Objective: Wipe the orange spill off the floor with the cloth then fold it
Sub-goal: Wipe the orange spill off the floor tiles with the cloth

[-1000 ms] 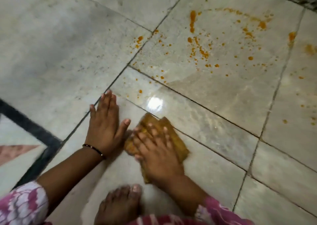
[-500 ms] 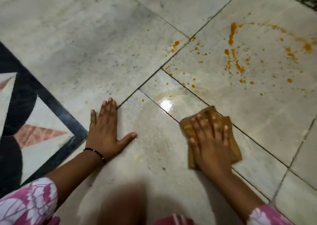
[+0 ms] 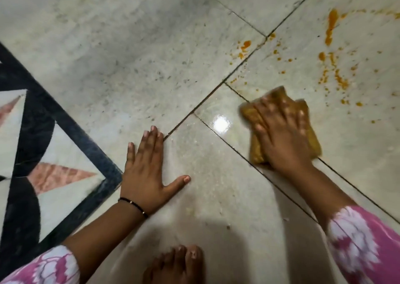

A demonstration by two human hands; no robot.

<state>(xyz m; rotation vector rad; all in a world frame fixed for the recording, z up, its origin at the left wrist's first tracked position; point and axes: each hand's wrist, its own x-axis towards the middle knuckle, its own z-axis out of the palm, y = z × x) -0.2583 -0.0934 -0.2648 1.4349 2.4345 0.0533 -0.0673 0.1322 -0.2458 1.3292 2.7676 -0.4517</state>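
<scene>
A bunched, orange-stained cloth (image 3: 255, 151) lies on the pale marble floor (image 3: 129, 45) at the right. My right hand (image 3: 281, 136) presses flat on top of it, fingers spread and blurred. Orange spill (image 3: 330, 27) streaks and drops spread over the tile beyond the cloth, toward the upper right, with a small patch (image 3: 245, 45) near the tile joint. My left hand (image 3: 147, 171) rests flat on the floor to the left, fingers apart, holding nothing. The tile between the hands looks wet and shiny.
A dark-bordered inlay with pink and white shapes (image 3: 54, 175) fills the floor at the left. My bare foot (image 3: 179, 266) is at the bottom edge, between my arms. Dark tile joints (image 3: 216, 93) cross the floor diagonally.
My right hand has slid the cloth away from my left hand, to the right and forward toward the orange drops. My left hand stays planted. The view has shifted left.
</scene>
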